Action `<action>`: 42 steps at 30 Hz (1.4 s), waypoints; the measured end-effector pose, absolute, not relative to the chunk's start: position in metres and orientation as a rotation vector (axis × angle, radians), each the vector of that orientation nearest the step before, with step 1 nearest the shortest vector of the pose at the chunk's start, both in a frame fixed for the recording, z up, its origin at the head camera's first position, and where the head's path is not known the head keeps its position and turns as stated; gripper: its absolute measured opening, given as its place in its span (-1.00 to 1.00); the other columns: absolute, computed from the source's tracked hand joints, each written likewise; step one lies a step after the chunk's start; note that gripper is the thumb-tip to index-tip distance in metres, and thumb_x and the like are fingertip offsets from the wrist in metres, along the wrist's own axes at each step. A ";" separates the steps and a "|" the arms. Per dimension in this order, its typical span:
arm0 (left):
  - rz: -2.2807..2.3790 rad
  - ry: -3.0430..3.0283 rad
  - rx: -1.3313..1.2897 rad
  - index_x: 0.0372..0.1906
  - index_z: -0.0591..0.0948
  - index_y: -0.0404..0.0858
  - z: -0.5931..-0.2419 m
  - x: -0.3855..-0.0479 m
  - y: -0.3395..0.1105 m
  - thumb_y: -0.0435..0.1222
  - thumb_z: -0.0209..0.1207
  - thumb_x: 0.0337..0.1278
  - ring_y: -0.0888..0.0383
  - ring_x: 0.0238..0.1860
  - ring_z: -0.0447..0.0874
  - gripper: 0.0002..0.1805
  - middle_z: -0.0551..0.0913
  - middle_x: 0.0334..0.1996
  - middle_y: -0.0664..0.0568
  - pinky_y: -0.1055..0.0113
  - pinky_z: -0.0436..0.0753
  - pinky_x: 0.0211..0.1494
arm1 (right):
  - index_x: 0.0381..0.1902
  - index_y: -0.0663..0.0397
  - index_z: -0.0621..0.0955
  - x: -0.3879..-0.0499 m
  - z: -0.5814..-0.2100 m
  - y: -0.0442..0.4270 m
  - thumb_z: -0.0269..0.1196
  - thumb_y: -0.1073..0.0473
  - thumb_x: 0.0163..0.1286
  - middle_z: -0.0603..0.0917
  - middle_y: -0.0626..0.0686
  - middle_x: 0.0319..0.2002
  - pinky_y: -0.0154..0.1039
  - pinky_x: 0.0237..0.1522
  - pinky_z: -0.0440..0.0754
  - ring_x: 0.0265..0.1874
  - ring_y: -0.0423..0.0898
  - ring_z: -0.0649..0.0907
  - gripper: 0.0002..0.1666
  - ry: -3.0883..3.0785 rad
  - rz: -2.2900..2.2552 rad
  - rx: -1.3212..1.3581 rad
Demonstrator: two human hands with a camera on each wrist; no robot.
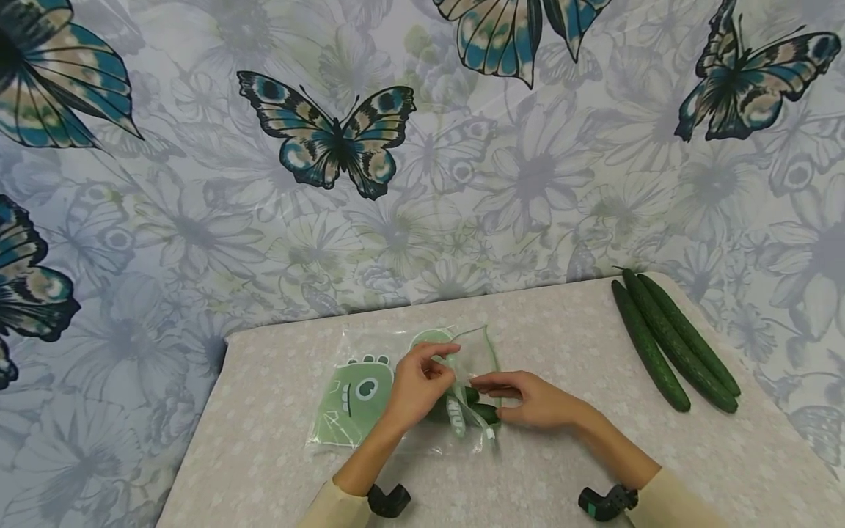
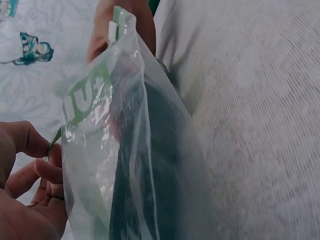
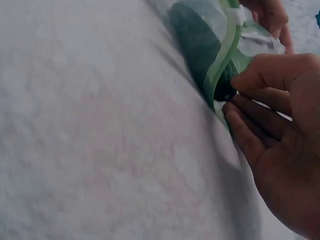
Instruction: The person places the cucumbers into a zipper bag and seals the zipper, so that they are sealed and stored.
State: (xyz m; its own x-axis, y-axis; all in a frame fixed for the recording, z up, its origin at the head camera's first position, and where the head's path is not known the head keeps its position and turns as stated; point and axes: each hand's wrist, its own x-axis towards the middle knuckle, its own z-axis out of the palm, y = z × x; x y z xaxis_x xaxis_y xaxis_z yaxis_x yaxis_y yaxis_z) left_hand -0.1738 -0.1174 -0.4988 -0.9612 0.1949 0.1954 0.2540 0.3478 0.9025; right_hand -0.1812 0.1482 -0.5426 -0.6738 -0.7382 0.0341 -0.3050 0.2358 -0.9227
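Note:
A clear zip bag (image 1: 409,442) with a green cartoon monster print lies on the table, its green-edged mouth facing right. Cucumbers (image 1: 485,413) lie inside, their ends showing at the mouth. My left hand (image 1: 417,387) pinches the upper side of the mouth between thumb and forefinger, lifting it, as the left wrist view shows. At the mouth, my right hand (image 1: 541,402) holds a cucumber's end between thumb and fingers; in the right wrist view this cucumber (image 3: 197,42) reaches back into the bag. A white slider (image 3: 236,16) sits on the green zip.
Three loose cucumbers (image 1: 667,341) lie side by side at the table's right. A pale patterned cloth covers the table (image 1: 277,381). Behind it hangs a wall cloth (image 1: 528,176) with butterflies and flowers. Black devices (image 1: 389,501) are worn at both wrists.

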 end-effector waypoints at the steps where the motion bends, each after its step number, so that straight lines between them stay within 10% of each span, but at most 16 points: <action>1: -1.705 -2.531 -0.413 0.11 0.82 0.07 -0.500 -0.173 -0.120 -0.51 0.24 0.18 0.24 -0.31 0.73 -0.48 0.71 -0.03 -0.03 0.48 0.65 -0.24 | 0.61 0.17 0.41 -0.183 -0.543 0.151 0.23 0.29 0.58 0.49 0.22 0.57 -0.03 0.53 0.55 0.52 0.24 0.55 -0.31 2.084 -1.416 -0.954; 17: -1.793 -2.532 -0.399 0.18 0.80 -0.10 -0.500 -0.166 -0.131 -0.50 0.22 0.22 0.25 -0.40 0.63 -0.52 0.66 -0.07 -0.12 0.48 0.54 -0.35 | 0.16 -0.20 0.77 -0.177 -0.553 0.126 0.50 -0.20 0.35 0.83 -0.18 0.08 -0.27 0.09 0.74 -0.03 -0.20 0.79 -0.51 2.565 -1.355 -0.835; 35: -1.818 -2.474 -0.371 0.18 0.80 -0.14 -0.508 -0.163 -0.141 -0.55 0.22 0.16 0.28 -0.31 0.69 -0.48 0.66 -0.05 -0.15 0.51 0.59 -0.29 | 0.17 0.06 0.76 -0.124 -0.529 0.270 0.49 0.08 0.43 0.86 0.10 0.01 -0.42 -0.17 0.75 -0.20 -0.39 0.76 -0.59 3.144 -1.277 -0.346; 42: -1.820 -2.476 -0.373 0.19 0.80 -0.08 -0.507 -0.162 -0.141 -0.54 0.22 0.17 0.27 -0.28 0.72 -0.47 0.64 -0.06 -0.12 0.49 0.63 -0.25 | 0.16 0.26 0.71 -0.108 -0.519 0.325 0.54 -0.03 0.33 0.76 0.24 -0.14 -0.08 -0.34 0.62 -0.32 0.04 0.70 -0.40 3.356 -0.822 0.000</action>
State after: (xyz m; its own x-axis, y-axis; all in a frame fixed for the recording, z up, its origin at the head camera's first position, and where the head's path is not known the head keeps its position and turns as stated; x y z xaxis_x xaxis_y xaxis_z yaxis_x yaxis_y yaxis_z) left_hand -0.1616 -0.1411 -0.5071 -0.9698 0.1656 0.1788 0.2201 0.2799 0.9345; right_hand -0.1080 0.3247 -0.5193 -0.9512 0.0736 0.2995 -0.0732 0.8895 -0.4510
